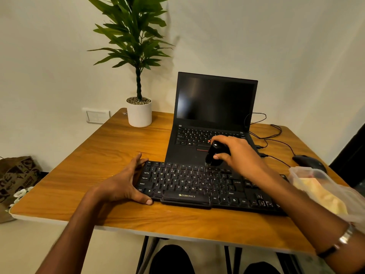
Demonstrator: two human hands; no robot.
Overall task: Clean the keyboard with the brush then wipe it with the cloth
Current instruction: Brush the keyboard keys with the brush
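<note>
Warm dim light, soft wide-angle edges

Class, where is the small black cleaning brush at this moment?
Head view, right of centre: the small black cleaning brush is gripped by the right hand, bristles on the black keyboard's top row.
</note>
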